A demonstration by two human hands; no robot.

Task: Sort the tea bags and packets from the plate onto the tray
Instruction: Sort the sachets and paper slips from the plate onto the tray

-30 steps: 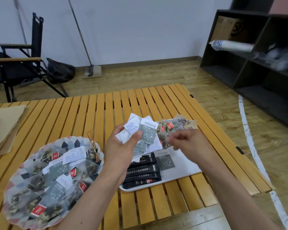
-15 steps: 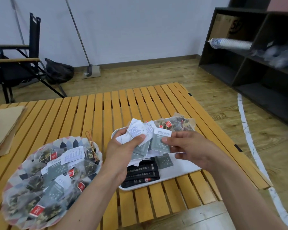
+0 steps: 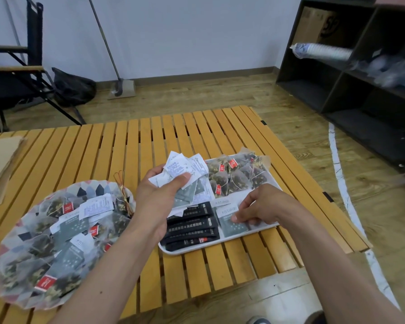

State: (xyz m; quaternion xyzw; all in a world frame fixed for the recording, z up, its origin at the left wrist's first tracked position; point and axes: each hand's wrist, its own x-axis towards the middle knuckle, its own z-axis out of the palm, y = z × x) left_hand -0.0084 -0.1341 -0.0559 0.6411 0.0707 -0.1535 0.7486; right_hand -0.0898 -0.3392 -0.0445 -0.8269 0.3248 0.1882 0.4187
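Left hand (image 3: 159, 195): from my seat I see it gripping a fanned bunch of packets (image 3: 185, 169), white and grey, with the thumb clamped across them, held above the tray's left side.
Right hand (image 3: 262, 206): fingers curled down, thumb and fingertips pinching a grey packet (image 3: 234, 226).
Grey packet: lying flat in the tray's near right corner, with a second like it just beyond.
Tray (image 3: 197, 250): white, on the table's right part; black stick packets (image 3: 192, 228) are stacked in a row at its near left, and pyramid tea bags (image 3: 236, 176) with red tags are grouped at its far end.
Plate (image 3: 89, 190): patterned, left of the tray and apart from it, heaped with mixed tea bags and packets (image 3: 63, 230).
Table (image 3: 126, 141): wooden slats under both.
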